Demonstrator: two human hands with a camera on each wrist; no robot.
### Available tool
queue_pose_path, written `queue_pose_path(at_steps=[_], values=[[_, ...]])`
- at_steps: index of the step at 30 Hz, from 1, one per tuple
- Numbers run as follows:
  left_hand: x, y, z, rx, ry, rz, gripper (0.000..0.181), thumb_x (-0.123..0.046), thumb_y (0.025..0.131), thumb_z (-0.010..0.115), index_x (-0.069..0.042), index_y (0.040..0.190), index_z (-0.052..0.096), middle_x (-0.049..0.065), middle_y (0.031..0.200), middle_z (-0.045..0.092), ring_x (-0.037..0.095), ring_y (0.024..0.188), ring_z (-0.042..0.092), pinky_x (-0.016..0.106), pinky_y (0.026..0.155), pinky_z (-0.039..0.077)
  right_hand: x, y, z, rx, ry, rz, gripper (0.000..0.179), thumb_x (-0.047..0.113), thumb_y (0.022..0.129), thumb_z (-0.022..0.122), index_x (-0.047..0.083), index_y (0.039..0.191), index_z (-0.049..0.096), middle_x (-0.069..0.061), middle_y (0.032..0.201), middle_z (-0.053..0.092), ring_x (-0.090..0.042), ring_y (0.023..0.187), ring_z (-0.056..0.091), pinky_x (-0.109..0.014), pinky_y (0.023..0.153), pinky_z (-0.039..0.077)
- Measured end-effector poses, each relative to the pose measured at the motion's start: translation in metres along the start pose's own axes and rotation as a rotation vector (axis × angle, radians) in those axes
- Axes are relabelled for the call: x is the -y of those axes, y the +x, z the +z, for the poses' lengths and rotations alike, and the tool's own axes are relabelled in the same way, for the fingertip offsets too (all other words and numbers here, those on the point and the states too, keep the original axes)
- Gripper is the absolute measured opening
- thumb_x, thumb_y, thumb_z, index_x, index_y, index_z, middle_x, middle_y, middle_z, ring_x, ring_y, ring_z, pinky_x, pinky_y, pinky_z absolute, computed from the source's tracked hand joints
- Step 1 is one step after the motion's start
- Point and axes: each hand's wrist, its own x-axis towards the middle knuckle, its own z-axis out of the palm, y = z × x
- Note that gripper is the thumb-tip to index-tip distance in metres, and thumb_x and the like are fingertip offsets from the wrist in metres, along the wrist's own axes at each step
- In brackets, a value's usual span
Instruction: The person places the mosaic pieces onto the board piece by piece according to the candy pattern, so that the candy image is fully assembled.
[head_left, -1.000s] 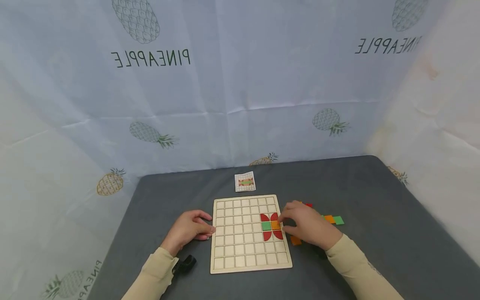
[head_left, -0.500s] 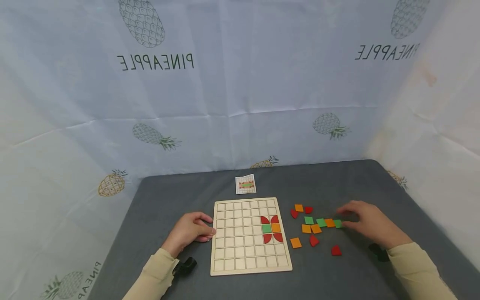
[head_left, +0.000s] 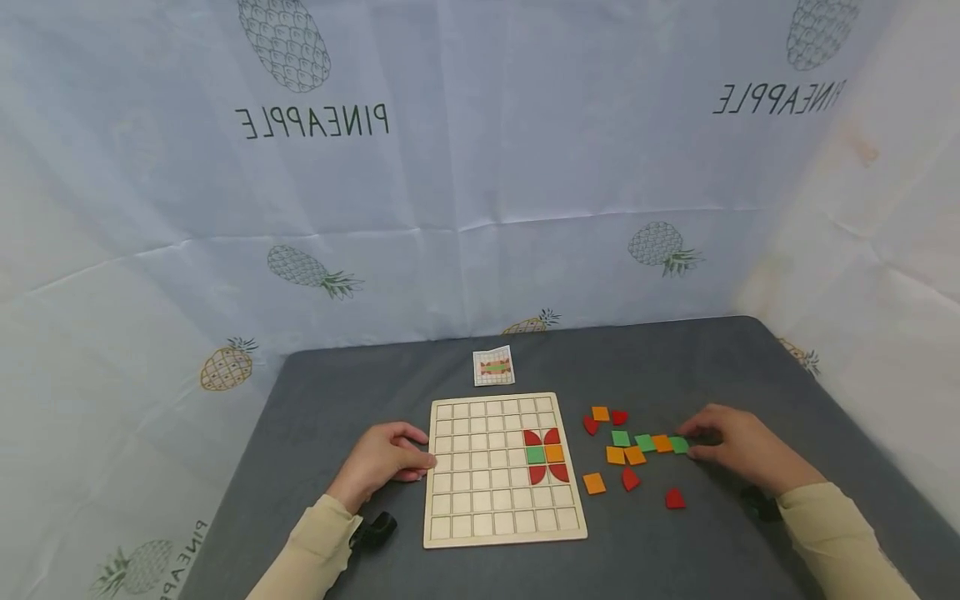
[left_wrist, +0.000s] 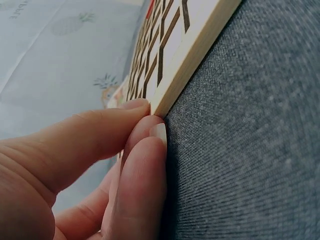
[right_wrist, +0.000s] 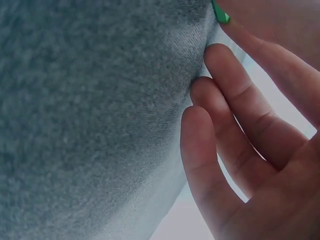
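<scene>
A wooden grid board [head_left: 459,503] lies flat on the table, its left edge pinched between the thumb and fingers of my left hand [head_left: 380,462]. Close up in the left wrist view, the thumb [left_wrist: 100,127] rests on the board's rim [left_wrist: 192,52]. Set into the right side are a green square [head_left: 536,455], an orange square [head_left: 554,453] and several red petal-shaped pieces [head_left: 537,475]. At the end of a tile row, my right hand [head_left: 742,446] pinches a green square tile [head_left: 679,445] by thumb and forefinger; only a sliver of that green tile [right_wrist: 221,12] shows in the right wrist view.
Loose tiles lie right of the board: orange squares [head_left: 594,483], green squares [head_left: 620,438] and red pieces [head_left: 675,498]. A printed pattern card [head_left: 493,366] lies behind the board. Pineapple-print cloth [head_left: 480,167] hangs behind the grey table [head_left: 637,558].
My right hand has left the orange square on the board, moved right to the far end of the loose tiles and closed on a green tile. The left hand stays at the board's edge.
</scene>
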Motion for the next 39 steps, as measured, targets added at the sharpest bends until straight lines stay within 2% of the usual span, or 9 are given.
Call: queue_pose_path(at_steps=[7, 11, 17, 26, 34, 39], values=[[0.001, -0.001, 0.001, -0.008, 0.006, 0.017, 0.043, -0.006, 0.08, 0.095, 0.0, 0.118, 0.074, 0.013, 0.089, 0.076, 0.019, 0.071, 0.076, 0.035, 0.067, 0.068, -0.001, -0.002, -0.003, -0.029, -0.006, 0.021, 0.023, 0.027, 0.089, 0.09, 0.022, 0.109, 0.082, 0.004, 0.107, 0.074, -0.021, 0.1, 0.072, -0.043, 0.082, 0.063], [0.0, -0.002, 0.0, -0.019, 0.008, 0.009, 0.042, -0.006, 0.082, 0.094, 0.0, 0.118, 0.074, 0.013, 0.089, 0.076, 0.019, 0.071, 0.076, 0.034, 0.067, 0.068, 0.009, 0.003, -0.004, -0.04, 0.016, 0.019, 0.022, 0.028, 0.091, 0.088, 0.021, 0.111, 0.081, 0.004, 0.108, 0.074, -0.023, 0.102, 0.073, -0.046, 0.083, 0.064], [-0.002, -0.001, 0.0, -0.025, 0.016, -0.003, 0.04, -0.006, 0.083, 0.093, -0.001, 0.118, 0.074, 0.014, 0.09, 0.075, 0.019, 0.073, 0.077, 0.033, 0.069, 0.069, 0.054, 0.025, 0.006, -0.035, 0.054, -0.03, 0.022, 0.027, 0.092, 0.088, 0.02, 0.111, 0.081, 0.003, 0.108, 0.074, -0.02, 0.101, 0.07, -0.045, 0.085, 0.064], [-0.002, -0.002, 0.002, -0.026, 0.02, 0.001, 0.038, -0.005, 0.084, 0.093, -0.001, 0.116, 0.074, 0.013, 0.089, 0.076, 0.018, 0.072, 0.076, 0.033, 0.068, 0.068, 0.126, 0.063, 0.034, -0.016, 0.104, -0.13, 0.017, 0.022, 0.093, 0.088, 0.022, 0.109, 0.082, 0.007, 0.102, 0.07, -0.011, 0.091, 0.063, -0.029, 0.079, 0.06], [-0.001, -0.002, 0.0, -0.017, 0.023, 0.009, 0.04, -0.008, 0.083, 0.094, -0.001, 0.117, 0.074, 0.013, 0.089, 0.076, 0.018, 0.073, 0.077, 0.034, 0.069, 0.069, 0.17, 0.074, 0.049, 0.013, 0.113, -0.218, 0.018, 0.021, 0.091, 0.09, 0.022, 0.107, 0.083, 0.006, 0.102, 0.071, -0.014, 0.09, 0.062, -0.027, 0.075, 0.057], [0.001, -0.002, -0.002, 0.006, 0.005, 0.023, 0.042, -0.008, 0.084, 0.092, 0.001, 0.12, 0.072, 0.014, 0.091, 0.077, 0.019, 0.075, 0.078, 0.034, 0.071, 0.069, 0.187, 0.075, 0.062, 0.026, 0.109, -0.288, 0.015, 0.021, 0.092, 0.089, 0.02, 0.105, 0.083, 0.006, 0.102, 0.072, -0.015, 0.092, 0.064, -0.025, 0.076, 0.058]])
